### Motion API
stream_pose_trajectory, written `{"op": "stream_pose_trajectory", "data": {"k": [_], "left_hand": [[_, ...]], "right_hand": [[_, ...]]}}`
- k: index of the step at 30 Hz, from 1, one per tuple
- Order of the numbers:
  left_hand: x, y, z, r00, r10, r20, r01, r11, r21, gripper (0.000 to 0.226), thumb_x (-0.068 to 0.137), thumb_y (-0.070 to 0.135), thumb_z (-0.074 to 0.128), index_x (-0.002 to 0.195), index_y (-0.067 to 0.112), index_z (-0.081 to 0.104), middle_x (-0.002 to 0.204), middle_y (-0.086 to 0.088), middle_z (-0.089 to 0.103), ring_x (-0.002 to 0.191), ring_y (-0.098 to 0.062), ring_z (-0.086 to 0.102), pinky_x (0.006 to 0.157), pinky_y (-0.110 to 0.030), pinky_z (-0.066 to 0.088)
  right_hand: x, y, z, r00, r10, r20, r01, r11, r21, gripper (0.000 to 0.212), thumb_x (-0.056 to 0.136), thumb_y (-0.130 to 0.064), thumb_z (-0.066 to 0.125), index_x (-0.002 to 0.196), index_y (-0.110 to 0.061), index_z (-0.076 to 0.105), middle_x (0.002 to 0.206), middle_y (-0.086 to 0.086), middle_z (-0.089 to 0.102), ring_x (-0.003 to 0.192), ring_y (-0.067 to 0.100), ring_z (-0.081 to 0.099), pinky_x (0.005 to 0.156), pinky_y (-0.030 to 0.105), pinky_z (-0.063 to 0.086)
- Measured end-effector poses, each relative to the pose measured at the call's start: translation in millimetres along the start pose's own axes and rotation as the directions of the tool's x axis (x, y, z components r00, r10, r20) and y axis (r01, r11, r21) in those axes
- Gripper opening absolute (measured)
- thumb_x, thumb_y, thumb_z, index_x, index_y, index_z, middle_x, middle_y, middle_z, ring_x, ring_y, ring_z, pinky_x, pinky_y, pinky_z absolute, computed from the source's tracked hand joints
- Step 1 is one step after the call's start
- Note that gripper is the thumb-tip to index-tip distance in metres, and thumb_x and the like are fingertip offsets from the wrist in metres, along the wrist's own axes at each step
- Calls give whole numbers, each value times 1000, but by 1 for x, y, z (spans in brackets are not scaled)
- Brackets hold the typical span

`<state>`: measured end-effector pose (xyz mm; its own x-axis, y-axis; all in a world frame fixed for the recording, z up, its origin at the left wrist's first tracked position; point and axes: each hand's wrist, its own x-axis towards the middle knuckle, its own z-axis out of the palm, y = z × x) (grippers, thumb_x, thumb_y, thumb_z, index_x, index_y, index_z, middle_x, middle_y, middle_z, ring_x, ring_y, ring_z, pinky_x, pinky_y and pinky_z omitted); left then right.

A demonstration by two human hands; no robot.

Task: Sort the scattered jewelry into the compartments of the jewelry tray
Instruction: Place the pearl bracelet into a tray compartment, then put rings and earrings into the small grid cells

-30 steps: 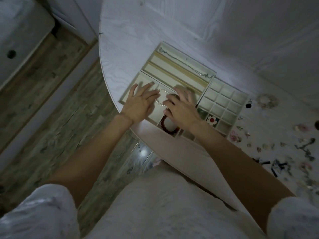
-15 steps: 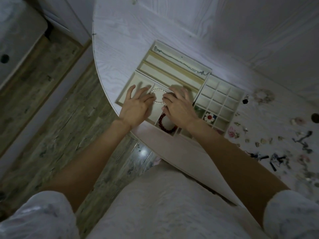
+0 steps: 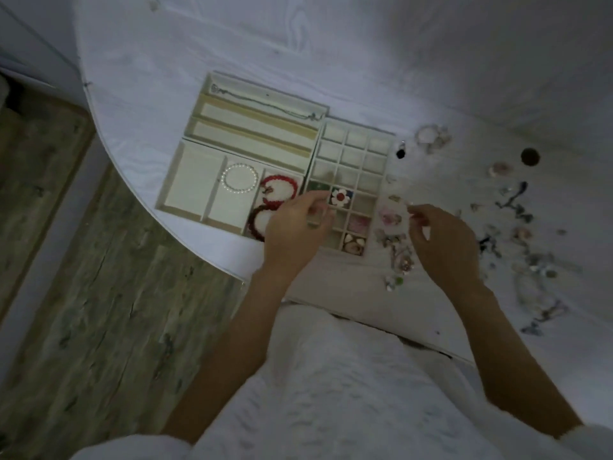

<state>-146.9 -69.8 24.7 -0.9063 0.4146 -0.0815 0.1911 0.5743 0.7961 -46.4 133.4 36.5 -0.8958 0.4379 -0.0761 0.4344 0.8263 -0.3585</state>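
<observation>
The cream jewelry tray [image 3: 199,161] lies on the white table near its curved left edge. A pearl bracelet [image 3: 239,178] sits in the tray's middle front compartment. Two red bracelets [image 3: 278,190] fill the compartment to its right. A thin chain [image 3: 262,102] stretches along the far long slot. A white and red flower piece [image 3: 340,196] occupies one cell of the grid section [image 3: 356,151]. My left hand [image 3: 295,227] hovers over the grid's near cells, fingers loosely curled, holding nothing I can see. My right hand [image 3: 441,237] hangs over the scattered jewelry [image 3: 394,240] beside the tray, thumb and forefinger close together.
More loose jewelry [image 3: 517,227] is strewn across the right of the table [image 3: 232,44]. A beaded bracelet [image 3: 431,137] and a small dark pendant [image 3: 400,153] lie beyond the grid. A dark round hole [image 3: 529,157] marks the table top. Wooden floor [image 3: 83,293] lies to the left.
Both hands have left the pearl bracelet in its compartment and moved right, the left over the grid, the right over the loose pieces. The view has shifted right too.
</observation>
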Motion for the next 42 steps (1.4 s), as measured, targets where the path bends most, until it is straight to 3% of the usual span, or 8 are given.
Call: {"op": "stream_pose_trajectory", "data": {"k": [3,8,13,17,21,25,30,42], "left_hand": [[6,8,43,988,140,69,-152,962,225,46,82,44,52,111,12,68,97,-5,69,90,-28,61,78,-35,49],[3,9,89,980,118,158,-178,872,456,51,75,47,68,114,14,65,103,-9,66,97,-32,57,81,-40,47],[-9,7,98,991,57,120,-108,874,475,46,77,31,73,120,19,65,105,-7,68,100,-32,55,88,-40,42],[-17,11,106,998,61,19,-63,864,500,40,79,26,73,118,18,67,102,-2,70,91,-31,55,77,-38,43],[-23,10,113,995,53,-80,-8,876,482,34,81,23,71,115,23,69,100,4,71,87,-27,54,70,-33,36],[-25,11,117,988,42,-147,31,887,460,30,80,22,72,110,23,71,98,5,72,82,-26,53,68,-30,30],[-26,14,118,989,9,-150,59,896,441,29,82,23,72,110,24,71,96,3,72,82,-28,53,69,-32,30],[-26,15,114,992,10,-126,45,903,427,31,81,23,73,112,22,70,96,3,71,84,-27,55,71,-30,24]], "right_hand": [[-5,52,-3,994,63,90,-69,995,65,23,93,-12,53,113,-6,64,105,13,66,96,31,60,82,38,46],[9,97,25,970,-159,186,156,987,27,33,85,-12,66,117,-5,61,111,18,58,98,37,54,86,43,43],[25,103,38,965,-253,76,251,968,25,22,81,-15,56,99,-6,67,97,14,61,86,34,55,76,39,43],[44,99,32,968,-249,8,248,966,69,26,83,-20,48,96,-10,69,96,10,65,87,31,56,77,37,42],[69,92,37,927,-359,106,347,931,111,20,84,-14,66,104,-10,68,100,10,66,91,30,58,82,40,45],[73,90,46,927,-343,150,301,922,244,19,85,-6,65,104,-8,68,102,9,64,92,26,58,83,40,50],[74,89,50,938,-341,60,335,938,86,19,83,-9,62,100,-13,69,103,10,62,98,31,53,90,39,37],[89,63,56,836,-547,41,549,832,-81,6,75,-5,66,78,-3,72,71,14,67,71,32,59,69,37,48]]}}
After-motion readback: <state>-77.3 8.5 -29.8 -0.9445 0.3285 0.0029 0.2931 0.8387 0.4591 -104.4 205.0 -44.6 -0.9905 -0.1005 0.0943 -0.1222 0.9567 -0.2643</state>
